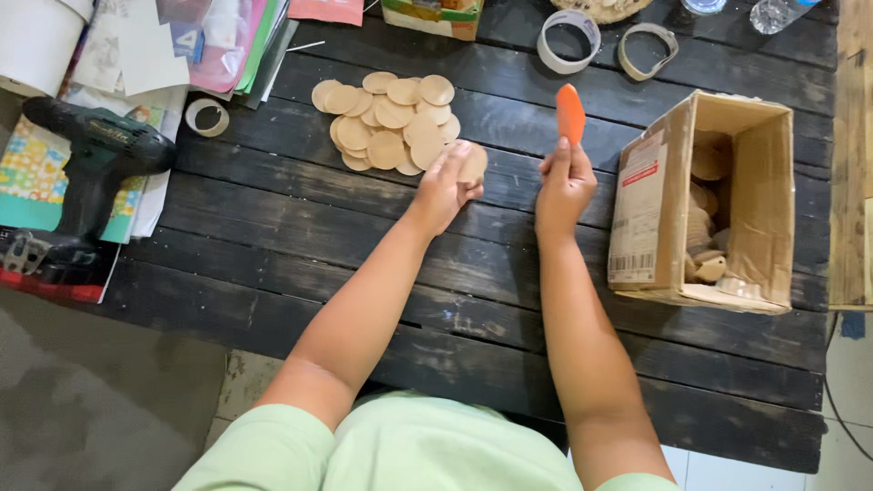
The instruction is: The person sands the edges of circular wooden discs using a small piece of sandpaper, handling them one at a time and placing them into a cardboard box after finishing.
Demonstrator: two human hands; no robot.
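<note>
Apparently for sanding, the left hand (446, 186) grips a wooden disc (472, 165) while the right hand (564, 182) pinches an orange strip (570, 113) upright.

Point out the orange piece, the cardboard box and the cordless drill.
orange piece (570, 112): head view, middle of its upper part.
cardboard box (647, 214): head view, left outer wall.
cordless drill (95, 150): head view, its green body.

Home craft workshop, dark plank table (273, 236), cordless drill (95, 159), tape rolls (568, 41), wooden discs (391, 118)
</note>
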